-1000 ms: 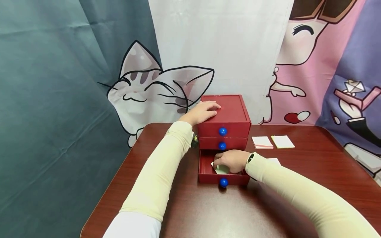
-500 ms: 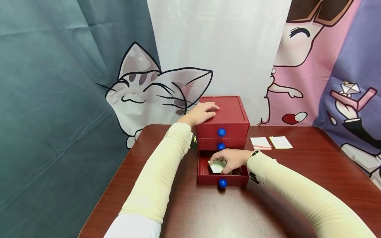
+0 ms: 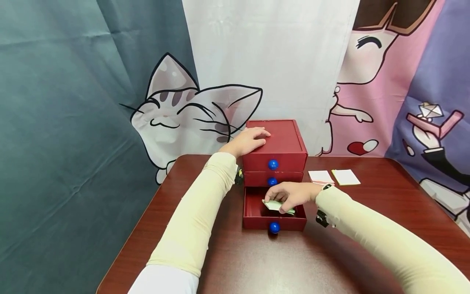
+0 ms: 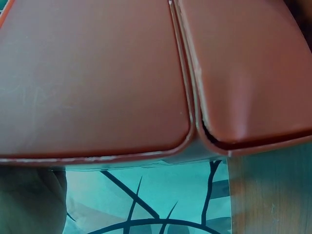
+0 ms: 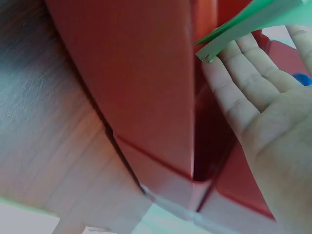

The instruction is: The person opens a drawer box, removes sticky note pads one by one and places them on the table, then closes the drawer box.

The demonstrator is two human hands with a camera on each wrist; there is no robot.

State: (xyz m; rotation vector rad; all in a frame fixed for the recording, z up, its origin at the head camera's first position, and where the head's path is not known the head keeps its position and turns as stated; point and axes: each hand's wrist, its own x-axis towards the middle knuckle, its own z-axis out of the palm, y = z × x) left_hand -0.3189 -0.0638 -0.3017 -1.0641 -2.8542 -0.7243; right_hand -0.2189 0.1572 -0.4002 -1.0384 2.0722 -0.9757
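Observation:
A red drawer cabinet (image 3: 275, 141) with round blue knobs stands on the table, its bottom drawer (image 3: 253, 210) pulled out. Lying on the cabinet's top, near the left edge, is my left hand (image 3: 247, 141) with fingers extended. Over the pulled-out drawer my right hand (image 3: 295, 194) pinches a pale green pad of notes (image 3: 272, 205) between thumb and fingers. In the right wrist view the green pad (image 5: 253, 31) shows thin layers against the fingertips of the right hand (image 5: 273, 97). The left wrist view has the cabinet's red surfaces (image 4: 97, 78) close up; fingers cannot be made out there.
Two white-topped note pads, one pink-edged (image 3: 320, 177) and one yellow-edged (image 3: 346, 177), lie right of the cabinet on the brown table (image 3: 257, 261). A printed cloth (image 3: 279, 61) hangs behind. In the right wrist view, pale paper (image 5: 24, 218) lies beside the cabinet.
My right hand has turned and shifted slightly right, now pinching the green pad, which has tilted up from the drawer's bottom. The left hand stays on the cabinet top.

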